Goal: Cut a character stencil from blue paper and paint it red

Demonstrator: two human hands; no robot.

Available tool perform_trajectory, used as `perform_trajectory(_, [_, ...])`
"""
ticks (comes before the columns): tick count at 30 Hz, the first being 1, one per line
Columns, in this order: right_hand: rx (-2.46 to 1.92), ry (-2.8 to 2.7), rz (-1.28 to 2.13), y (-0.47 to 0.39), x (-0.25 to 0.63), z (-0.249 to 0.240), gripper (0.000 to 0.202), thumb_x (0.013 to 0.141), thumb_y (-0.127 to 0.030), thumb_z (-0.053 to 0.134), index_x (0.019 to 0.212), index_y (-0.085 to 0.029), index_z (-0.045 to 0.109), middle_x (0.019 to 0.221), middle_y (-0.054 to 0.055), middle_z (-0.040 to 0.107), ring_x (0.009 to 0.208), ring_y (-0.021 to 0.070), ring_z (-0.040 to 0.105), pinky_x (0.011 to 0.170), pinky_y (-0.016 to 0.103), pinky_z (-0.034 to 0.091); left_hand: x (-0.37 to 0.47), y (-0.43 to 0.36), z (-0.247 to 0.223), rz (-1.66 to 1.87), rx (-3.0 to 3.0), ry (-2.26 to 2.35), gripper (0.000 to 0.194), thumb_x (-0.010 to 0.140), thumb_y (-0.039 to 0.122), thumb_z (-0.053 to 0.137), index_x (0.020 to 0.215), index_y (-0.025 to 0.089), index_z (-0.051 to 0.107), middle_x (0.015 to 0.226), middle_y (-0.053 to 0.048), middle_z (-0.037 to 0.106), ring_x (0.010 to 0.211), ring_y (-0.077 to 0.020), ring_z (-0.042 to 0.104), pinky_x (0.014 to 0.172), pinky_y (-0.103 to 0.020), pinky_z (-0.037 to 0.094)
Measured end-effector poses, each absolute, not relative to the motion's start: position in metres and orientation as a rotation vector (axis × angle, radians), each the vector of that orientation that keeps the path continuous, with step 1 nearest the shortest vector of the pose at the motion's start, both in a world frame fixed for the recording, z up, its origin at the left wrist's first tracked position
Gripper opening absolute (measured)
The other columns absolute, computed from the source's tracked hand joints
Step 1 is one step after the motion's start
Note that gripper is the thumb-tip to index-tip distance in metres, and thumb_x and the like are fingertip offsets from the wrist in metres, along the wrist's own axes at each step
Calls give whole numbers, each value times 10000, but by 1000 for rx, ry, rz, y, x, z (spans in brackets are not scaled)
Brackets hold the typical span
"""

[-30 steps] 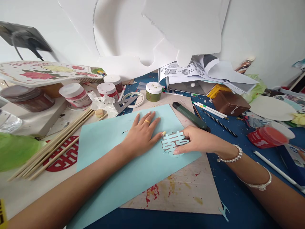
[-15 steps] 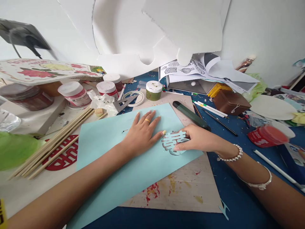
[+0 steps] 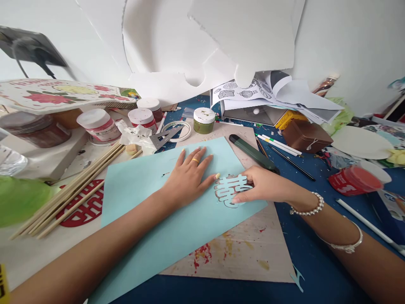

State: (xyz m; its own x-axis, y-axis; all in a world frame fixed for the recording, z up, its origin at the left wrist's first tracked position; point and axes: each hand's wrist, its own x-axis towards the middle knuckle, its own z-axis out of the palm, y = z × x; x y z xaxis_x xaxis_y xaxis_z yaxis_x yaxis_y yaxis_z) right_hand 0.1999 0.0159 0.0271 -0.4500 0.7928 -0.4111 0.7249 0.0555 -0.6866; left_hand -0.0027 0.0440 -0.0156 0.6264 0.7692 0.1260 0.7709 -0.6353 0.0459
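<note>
A light-blue sheet of paper [image 3: 152, 240] lies at a slant over a paint-stained cardboard [image 3: 240, 261]. Flat on the sheet, with its fingers spread, rests my left hand [image 3: 186, 177]. My right hand [image 3: 264, 183] pinches the right edge of a light-blue paper cutout [image 3: 229, 188] shaped like a Chinese character. The cutout sits at the sheet's right side, over a hole of similar outline, near my left thumb. Behind my right hand is a dark green utility knife [image 3: 253, 153]; its near end is partly hidden by the hand.
Wooden sticks [image 3: 72, 190] cross a red cutout [image 3: 85, 207] at the left. Paint jars [image 3: 204, 122], a tape roll [image 3: 185, 131] and a triangle ruler [image 3: 166, 137] stand or lie behind the sheet. Pens [image 3: 280, 145], a brown box [image 3: 306, 135] and a red jar [image 3: 356, 179] are at the right.
The cutout in my right hand has come down closer to the sheet and shifted slightly, showing less dark gap. My left hand stays in place.
</note>
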Motion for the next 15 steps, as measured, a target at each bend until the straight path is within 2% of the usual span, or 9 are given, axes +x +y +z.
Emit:
perform_trajectory(9, [-1613, -2040, 1435, 17, 200, 21, 213, 646, -339, 635, 725, -143, 605, 623, 6, 551, 554, 116, 459, 466, 227, 327, -3, 43, -16, -180, -2805, -1331, 510, 899, 462, 270, 1288, 139, 338, 1375, -110, 277, 1275, -235, 195, 1021, -468, 139])
perform_trajectory(15, [-1613, -1991, 1449, 16, 199, 23, 232, 647, -338, 650, 773, -143, 647, 659, 27, 608, 595, 138, 507, 490, 235, 367, -3, 44, -15, -189, -2822, -1340, 508, 898, 463, 270, 1287, 142, 336, 1379, -100, 270, 1276, -238, 191, 1021, -473, 135])
